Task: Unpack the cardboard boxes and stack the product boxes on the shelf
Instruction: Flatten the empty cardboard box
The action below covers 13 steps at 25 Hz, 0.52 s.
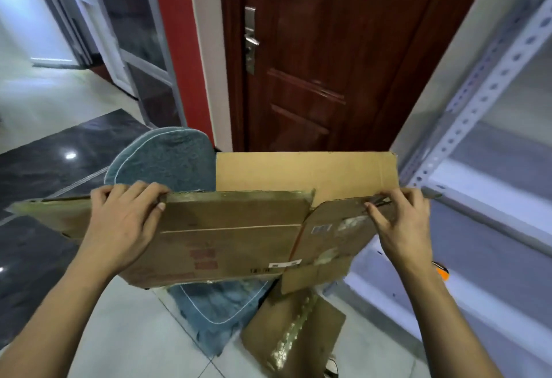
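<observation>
Nearest, below the right hand, a second piece of cardboard (294, 335) with foil-like tape lies on the pale floor (125, 333), apparently already discarded. Above it, both hands hold a cardboard box (233, 237) in the air by its top edge. The left hand (125, 222) curls over the edge with its thumb on the near face; the right hand (397, 225) pinches the edge at the other end, fingers pointing inward. Gripping at both ends probably serves to steady the box, which looks flattened or partly collapsed, so that it can be folded or carried off. No product boxes are visible. Beyond the left hand sits a blue-grey mat (167, 159). To the right of the right hand stands the grey metal shelf (478, 102); its contents cannot be made out. Farthest is a dark red door (328, 48).
</observation>
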Tool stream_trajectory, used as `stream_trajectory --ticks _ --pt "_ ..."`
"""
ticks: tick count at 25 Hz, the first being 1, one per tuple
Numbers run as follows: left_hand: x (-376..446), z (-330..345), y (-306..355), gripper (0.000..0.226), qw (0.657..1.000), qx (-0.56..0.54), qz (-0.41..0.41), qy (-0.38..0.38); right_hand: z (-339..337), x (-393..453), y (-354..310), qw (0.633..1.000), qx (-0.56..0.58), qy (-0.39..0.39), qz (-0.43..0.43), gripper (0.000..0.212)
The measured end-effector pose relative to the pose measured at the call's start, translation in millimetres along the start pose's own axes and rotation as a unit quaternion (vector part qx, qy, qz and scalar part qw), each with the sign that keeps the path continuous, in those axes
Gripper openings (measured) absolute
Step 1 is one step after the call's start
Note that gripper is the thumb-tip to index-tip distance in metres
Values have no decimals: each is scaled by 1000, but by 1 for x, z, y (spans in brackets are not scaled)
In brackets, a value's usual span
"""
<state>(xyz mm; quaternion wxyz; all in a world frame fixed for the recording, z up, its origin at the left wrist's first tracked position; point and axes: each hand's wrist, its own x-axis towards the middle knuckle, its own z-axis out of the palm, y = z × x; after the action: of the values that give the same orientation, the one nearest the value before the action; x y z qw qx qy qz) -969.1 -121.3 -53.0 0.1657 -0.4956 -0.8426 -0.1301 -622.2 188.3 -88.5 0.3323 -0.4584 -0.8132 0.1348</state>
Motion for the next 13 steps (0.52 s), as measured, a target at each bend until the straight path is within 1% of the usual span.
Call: stream_trajectory --ticks 3,8,13 --pt "4 -2 6 31 999 -26 39 -2 -25 -35 1 999 -9 48 20 20" --pt "13 1 39 31 992 -58 108 -4 -70 -85 17 992 -51 83 85 23" --pt "14 8 92 35 980 -96 176 -17 -121 -139 46 979 -88 115 141 21"
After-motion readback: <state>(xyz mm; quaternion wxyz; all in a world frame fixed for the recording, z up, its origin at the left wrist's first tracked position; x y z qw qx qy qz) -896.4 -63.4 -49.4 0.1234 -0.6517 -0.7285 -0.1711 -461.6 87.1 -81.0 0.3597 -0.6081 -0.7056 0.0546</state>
